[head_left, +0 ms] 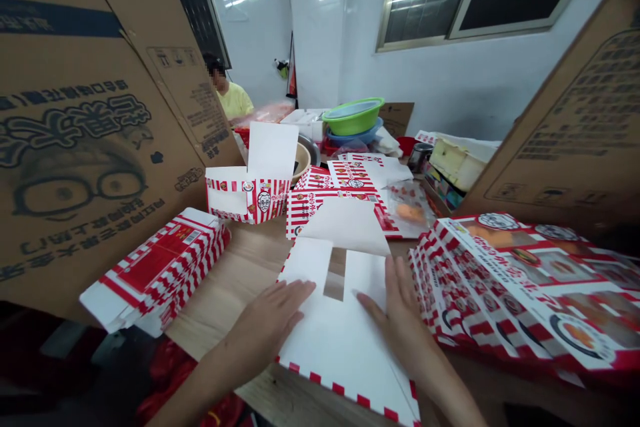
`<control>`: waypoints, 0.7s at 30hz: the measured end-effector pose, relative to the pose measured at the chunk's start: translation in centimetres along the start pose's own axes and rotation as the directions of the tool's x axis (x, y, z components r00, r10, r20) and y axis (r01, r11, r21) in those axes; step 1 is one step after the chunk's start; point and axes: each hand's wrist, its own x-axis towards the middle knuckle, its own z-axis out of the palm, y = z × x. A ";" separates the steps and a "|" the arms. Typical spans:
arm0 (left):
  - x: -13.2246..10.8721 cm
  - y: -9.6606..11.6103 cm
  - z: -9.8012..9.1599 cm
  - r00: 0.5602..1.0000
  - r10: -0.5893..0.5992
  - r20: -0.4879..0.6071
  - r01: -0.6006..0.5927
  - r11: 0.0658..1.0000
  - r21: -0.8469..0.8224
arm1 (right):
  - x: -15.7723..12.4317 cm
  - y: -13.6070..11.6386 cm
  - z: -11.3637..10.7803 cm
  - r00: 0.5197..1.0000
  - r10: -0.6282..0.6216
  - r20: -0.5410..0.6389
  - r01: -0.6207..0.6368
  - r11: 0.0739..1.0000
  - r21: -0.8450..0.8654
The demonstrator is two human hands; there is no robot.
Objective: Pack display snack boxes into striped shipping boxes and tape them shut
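Observation:
A paper box blank (345, 347), white on the side facing me, lies on the table with a red-and-white striped edge. Its two side flaps are folded inward with a gap between them, and the far flap (350, 223) slopes up behind. My left hand (273, 313) rests on the left flap, fingers stretched toward the gap. My right hand (397, 310) is at the right flap, thumb on the white surface and fingers along the outer edge. Neither hand grips anything that I can see.
Striped flattened boxes are stacked at the left (155, 260) and right (530, 287). A partly folded box (250, 197) stands beyond. Large cardboard cartons (95, 113) flank the table (220, 287). Green basins (355, 117) sit at the back. A person in a yellow top (234, 100) is behind.

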 end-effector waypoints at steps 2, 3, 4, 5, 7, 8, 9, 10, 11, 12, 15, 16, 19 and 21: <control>1.0 -0.9 -0.3 0.995 -0.036 0.091 0.046 0.992 -0.116 | 0.7 0.1 -0.2 0.999 0.008 0.031 -0.008 1.000 -0.018; 1.6 -1.4 -0.3 0.992 -0.052 0.115 0.070 0.984 -0.162 | 1.1 0.2 -0.4 0.998 0.009 0.055 -0.009 1.000 -0.014; 2.2 -1.9 -0.2 0.991 -0.070 0.113 0.090 0.978 -0.191 | 1.6 0.1 -0.7 0.996 -0.006 0.091 0.005 1.000 0.017; 2.8 -2.5 -0.1 0.992 -0.092 0.087 0.108 0.973 -0.206 | 2.1 0.1 -1.0 0.990 -0.042 0.137 0.032 0.997 0.073; 4.1 -3.4 0.3 0.990 -0.143 0.015 0.143 0.961 -0.235 | 3.0 0.0 -1.8 0.968 -0.136 0.210 0.091 0.973 0.212; 4.7 -3.9 0.4 0.985 -0.171 -0.005 0.163 0.949 -0.270 | 3.3 0.0 -2.1 0.958 -0.168 0.232 0.105 0.959 0.264; 5.4 -4.3 0.5 0.980 -0.200 -0.009 0.187 0.928 -0.324 | 3.6 0.1 -2.3 0.953 -0.181 0.242 0.105 0.950 0.295; 6.0 -4.7 0.5 0.974 -0.227 0.001 0.209 0.895 -0.393 | 3.8 0.3 -2.5 0.954 -0.182 0.239 0.103 0.946 0.309; 6.5 -5.2 0.6 0.970 -0.243 0.016 0.222 0.857 -0.465 | 4.0 0.6 -2.5 0.959 -0.184 0.217 0.110 0.942 0.317; 7.0 -5.5 0.7 0.967 -0.253 0.021 0.226 0.821 -0.525 | 4.1 0.9 -2.4 0.963 -0.197 0.183 0.128 0.935 0.331; 7.4 -6.4 1.2 0.975 -0.213 -0.056 0.139 0.793 -0.593 | 4.3 1.8 -2.1 0.969 -0.247 0.008 0.222 0.882 0.415; 7.3 -6.5 1.4 0.983 -0.163 -0.085 0.083 0.806 -0.586 | 4.3 2.1 -2.1 0.966 -0.257 -0.034 0.244 0.859 0.451; 6.3 -6.7 1.7 0.995 0.019 -0.094 -0.068 0.833 -0.549 | 4.3 2.4 -2.4 0.956 -0.293 -0.007 0.249 0.798 0.549; 5.6 -6.7 1.5 0.997 0.075 -0.031 -0.080 0.845 -0.529 | 4.4 2.3 -2.9 0.939 -0.329 0.104 0.215 0.794 0.568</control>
